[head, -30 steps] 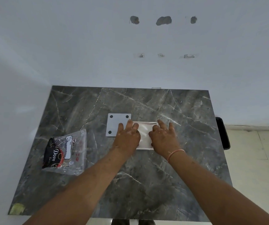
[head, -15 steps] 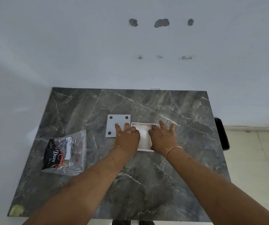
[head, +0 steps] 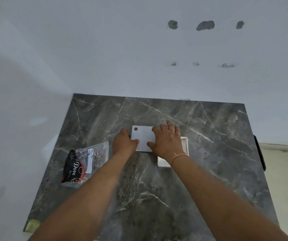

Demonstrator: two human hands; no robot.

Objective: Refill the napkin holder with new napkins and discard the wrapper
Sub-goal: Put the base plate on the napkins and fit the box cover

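A flat grey lid plate [head: 144,136] with black corner dots lies at the middle of the dark marble table [head: 157,197]. My left hand [head: 124,143] grips its left edge, thumb on top. My right hand [head: 167,141] covers its right side, fingers spread and thumb pressed on the plate. The white napkin holder tray [head: 185,145] sits just right of the plate, partly under my right wrist; its contents are mostly hidden. The clear napkin wrapper [head: 85,164] with black and red print lies flat to the left, apart from both hands.
White walls close off the table's far and left sides. A dark object [head: 259,153] stands off the table's right edge, above a light floor. A scrap of tape [head: 32,224] marks the front left corner.
Both hands left the white tray and went left onto the grey plate. The view has shifted, so the table appears further right.
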